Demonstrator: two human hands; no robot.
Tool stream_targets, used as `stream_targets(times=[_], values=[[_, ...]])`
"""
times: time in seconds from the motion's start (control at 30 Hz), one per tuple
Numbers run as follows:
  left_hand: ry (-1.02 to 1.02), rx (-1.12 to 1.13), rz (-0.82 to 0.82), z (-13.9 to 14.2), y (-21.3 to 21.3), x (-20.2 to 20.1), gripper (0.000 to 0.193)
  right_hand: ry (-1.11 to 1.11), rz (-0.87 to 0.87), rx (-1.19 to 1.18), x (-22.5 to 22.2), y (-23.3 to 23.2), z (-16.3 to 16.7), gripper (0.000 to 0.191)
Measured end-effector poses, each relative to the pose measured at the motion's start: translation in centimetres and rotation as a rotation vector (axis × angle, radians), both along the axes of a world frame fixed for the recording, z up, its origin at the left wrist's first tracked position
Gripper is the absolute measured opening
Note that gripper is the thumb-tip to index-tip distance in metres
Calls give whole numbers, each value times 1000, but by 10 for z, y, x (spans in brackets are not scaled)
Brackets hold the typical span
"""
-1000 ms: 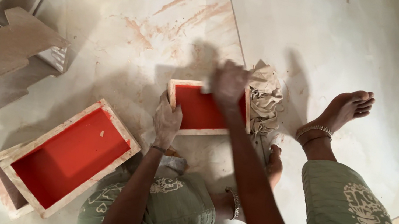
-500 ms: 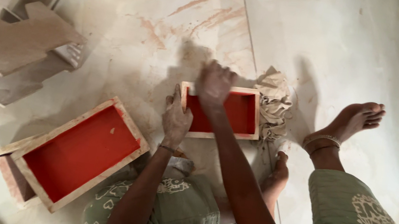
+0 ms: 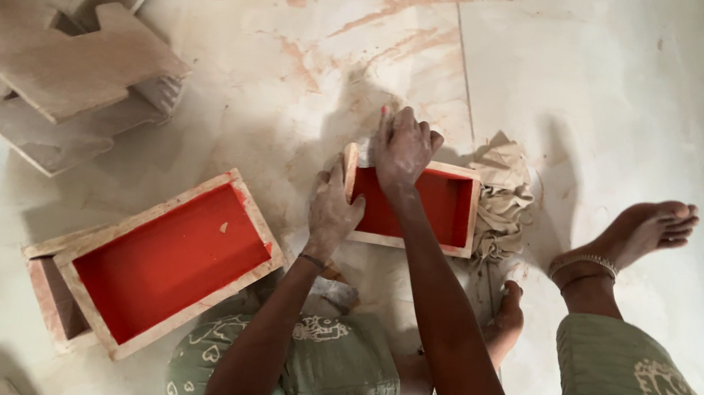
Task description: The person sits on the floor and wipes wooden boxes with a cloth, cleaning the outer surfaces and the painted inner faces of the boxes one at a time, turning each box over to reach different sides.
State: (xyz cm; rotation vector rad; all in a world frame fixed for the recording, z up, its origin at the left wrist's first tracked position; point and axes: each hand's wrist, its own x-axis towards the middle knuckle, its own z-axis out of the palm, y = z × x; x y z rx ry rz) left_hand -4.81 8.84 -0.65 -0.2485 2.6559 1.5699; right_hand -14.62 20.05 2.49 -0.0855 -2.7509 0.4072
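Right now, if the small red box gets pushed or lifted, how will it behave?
The small box looks rigid: wooden walls, square corners. Open and flat-based, it would probably slide on the dusty floor rather than tip. The left hand and right hand grip its rim, so it seems light enough.

A floor-level craft workshop: a person sits barefoot on a dusty pale floor [image 3: 639,103] smeared with reddish clay, beside red-lined wooden moulds [image 3: 167,261], a pile of cut stone slabs [image 3: 56,68] and a crumpled rag [image 3: 501,200].

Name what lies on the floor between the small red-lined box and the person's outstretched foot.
In the head view, a crumpled beige cloth lies against the small red-lined box; beyond it, bare pale floor reaches the foot.
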Motion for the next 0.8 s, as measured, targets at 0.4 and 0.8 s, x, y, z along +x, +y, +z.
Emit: stream_targets(times=[0.4, 0.8], values=[[-345, 1345, 129, -1, 0, -22, 76, -265, -163, -778, -19, 4, 12, 50], [-327, 1351, 188, 3, -10, -8, 101, 66, 328, 285, 32, -20, 10, 30]])
